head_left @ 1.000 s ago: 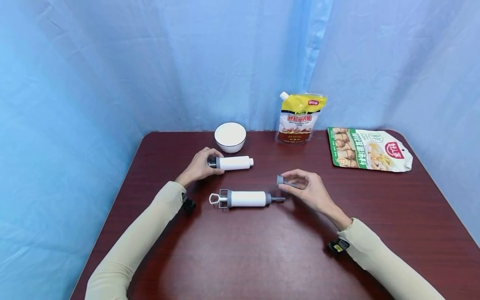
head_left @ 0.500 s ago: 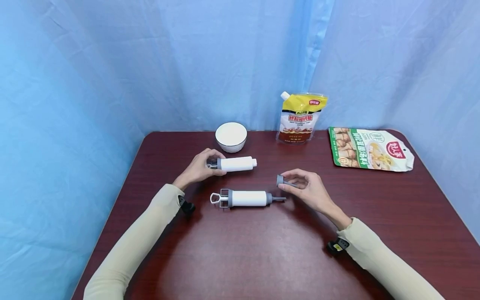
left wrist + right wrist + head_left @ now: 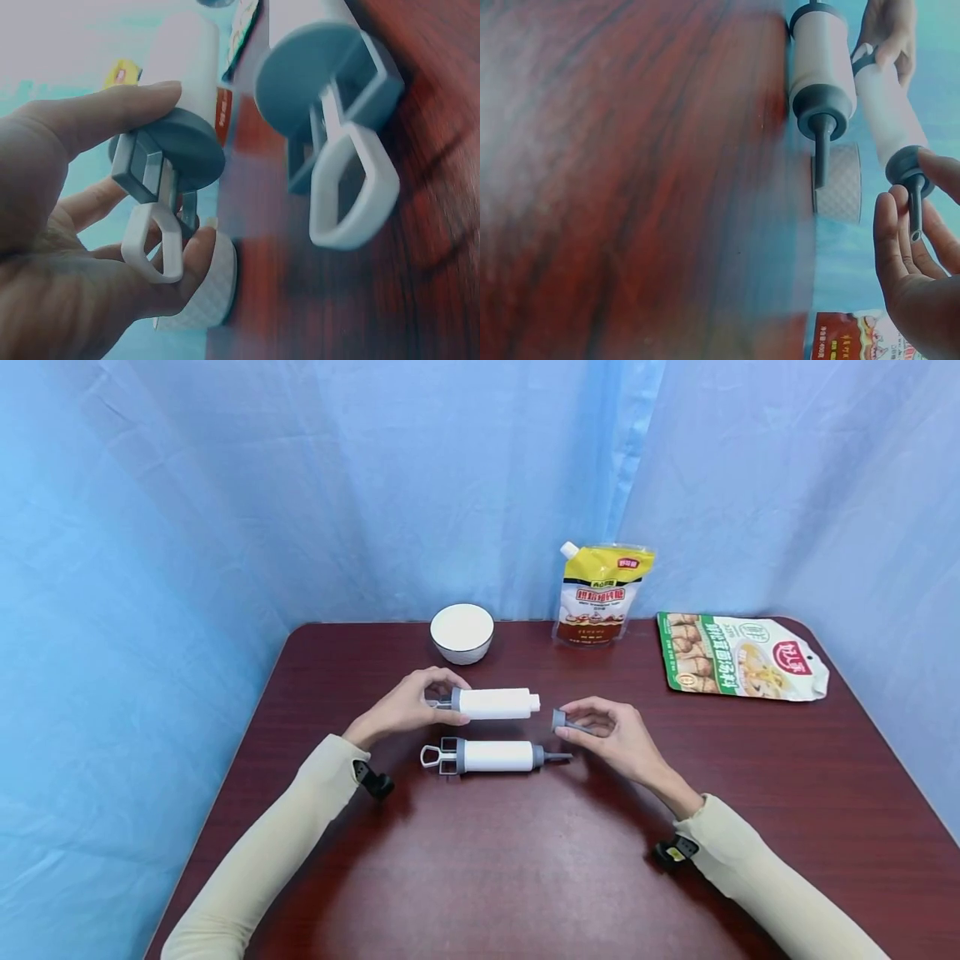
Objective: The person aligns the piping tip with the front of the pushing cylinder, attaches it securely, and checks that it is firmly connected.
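My left hand (image 3: 405, 703) grips the grey handle end of a white piping syringe (image 3: 495, 703), which points right with its bare white tip. The syringe's white pull ring (image 3: 152, 244) shows in the left wrist view. My right hand (image 3: 621, 742) pinches a grey nozzle (image 3: 558, 720), its wide collar facing the syringe tip; a small gap lies between them in the head view. A second piping syringe (image 3: 498, 756), with its grey nozzle (image 3: 555, 757) fitted, lies on the table just in front of the held one.
A white bowl (image 3: 461, 652) stands behind the left hand. A spouted pouch (image 3: 600, 597) stands upright at the table's back edge. On the right lies a flat green and white food packet (image 3: 742, 657). Blue curtains (image 3: 480, 485) enclose the dark red table (image 3: 480, 860).
My left hand has moved right and nearer to me, bringing the white piping syringe close to the grey nozzle. The right hand has stayed nearly still with the nozzle.
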{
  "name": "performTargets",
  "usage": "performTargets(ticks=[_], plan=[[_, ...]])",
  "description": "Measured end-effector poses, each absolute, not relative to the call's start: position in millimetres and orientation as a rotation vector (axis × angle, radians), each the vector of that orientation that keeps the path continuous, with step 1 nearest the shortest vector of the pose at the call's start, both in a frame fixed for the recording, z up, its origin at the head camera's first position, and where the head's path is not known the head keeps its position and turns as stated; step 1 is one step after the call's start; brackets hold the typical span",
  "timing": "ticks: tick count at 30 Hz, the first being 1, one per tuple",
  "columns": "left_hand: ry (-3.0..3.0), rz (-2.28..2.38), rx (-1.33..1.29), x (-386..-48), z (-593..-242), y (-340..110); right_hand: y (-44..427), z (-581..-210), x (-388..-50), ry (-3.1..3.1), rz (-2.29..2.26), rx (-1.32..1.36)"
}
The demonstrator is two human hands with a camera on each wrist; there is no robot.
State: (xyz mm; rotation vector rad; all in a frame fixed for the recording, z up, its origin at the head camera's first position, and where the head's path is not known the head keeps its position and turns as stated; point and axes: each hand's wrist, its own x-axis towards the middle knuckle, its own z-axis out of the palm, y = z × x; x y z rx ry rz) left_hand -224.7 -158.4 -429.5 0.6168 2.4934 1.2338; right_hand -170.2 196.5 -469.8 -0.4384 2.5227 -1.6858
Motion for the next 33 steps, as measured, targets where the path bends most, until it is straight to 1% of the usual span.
performTargets(ticks=[12, 33], plan=[[2.460, 1.188, 0.707, -208, -419, -151, 194, -461, -163, 2.477, -1.757, -0.471], [2.358, 1.266, 0.756, -192, -417, -152, 191, -453, -149, 2.393, -1.776, -0.538]])
